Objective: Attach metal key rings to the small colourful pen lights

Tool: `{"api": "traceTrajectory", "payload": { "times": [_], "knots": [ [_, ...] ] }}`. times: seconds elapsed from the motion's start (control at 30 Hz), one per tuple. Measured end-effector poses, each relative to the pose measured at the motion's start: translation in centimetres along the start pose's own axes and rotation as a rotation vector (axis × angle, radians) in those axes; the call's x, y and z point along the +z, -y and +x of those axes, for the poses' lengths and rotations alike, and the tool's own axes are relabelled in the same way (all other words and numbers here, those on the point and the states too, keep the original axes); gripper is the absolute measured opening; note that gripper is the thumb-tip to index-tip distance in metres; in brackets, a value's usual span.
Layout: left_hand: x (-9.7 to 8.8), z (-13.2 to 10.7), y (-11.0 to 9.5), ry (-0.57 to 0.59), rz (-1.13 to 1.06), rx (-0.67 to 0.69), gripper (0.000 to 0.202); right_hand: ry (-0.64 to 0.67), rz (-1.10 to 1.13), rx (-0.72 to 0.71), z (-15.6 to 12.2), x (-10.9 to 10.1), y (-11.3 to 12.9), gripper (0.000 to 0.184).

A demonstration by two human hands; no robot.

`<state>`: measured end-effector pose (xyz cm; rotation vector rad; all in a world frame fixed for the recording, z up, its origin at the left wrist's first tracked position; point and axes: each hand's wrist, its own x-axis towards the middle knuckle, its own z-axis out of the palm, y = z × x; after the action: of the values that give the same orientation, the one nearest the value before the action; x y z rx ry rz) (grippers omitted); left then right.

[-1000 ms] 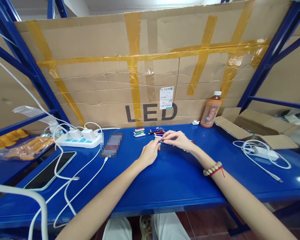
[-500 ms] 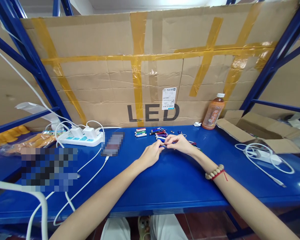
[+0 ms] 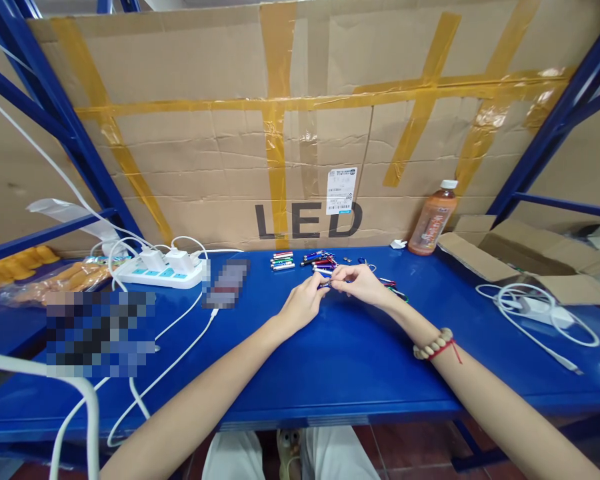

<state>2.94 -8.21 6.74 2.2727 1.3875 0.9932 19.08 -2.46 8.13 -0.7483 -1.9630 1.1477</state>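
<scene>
Over the middle of the blue table, my left hand [image 3: 301, 301] and my right hand [image 3: 360, 283] meet with fingertips almost touching. Both are closed in a pinch on a small blue-and-silver metal piece [image 3: 325, 284], mostly covered by the fingers, so its kind is unclear. Just beyond them lies a loose pile of slim metal tubes [image 3: 318, 257] in blue, red and black. Left of that pile, a neat stack of similar short tubes [image 3: 282, 261] lies side by side. Partly behind my right hand are a small ring [image 3: 371, 268] and more coloured tubes [image 3: 393, 288].
A large cardboard sheet [image 3: 210, 167] marked LED stands along the back. To the left are a white power strip [image 3: 190, 279] with cables and a phone [image 3: 227, 283]. On the right stand a drink bottle [image 3: 433, 219], an open cardboard box [image 3: 575, 291] and a coiled white cable [image 3: 537, 312].
The camera view has shifted slightly. Both hands stay together at the same spot, and more of the blue-and-silver piece shows between the fingertips.
</scene>
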Motion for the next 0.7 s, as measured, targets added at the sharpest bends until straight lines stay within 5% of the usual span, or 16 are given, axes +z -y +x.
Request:
{"api": "traceTrajectory", "payload": {
  "times": [0.4, 0.7],
  "knots": [
    [0.18, 0.07, 0.26, -0.058, -0.052, 0.016, 0.028, -0.045, 0.123, 0.211, 0.1, 0.35, 0.52, 0.038],
    [0.54, 0.52, 0.88, -0.091, -0.045, -0.053, 0.023, -0.179, -0.02, 0.017, 0.42, 0.11, -0.18, 0.032]
  ]
}}
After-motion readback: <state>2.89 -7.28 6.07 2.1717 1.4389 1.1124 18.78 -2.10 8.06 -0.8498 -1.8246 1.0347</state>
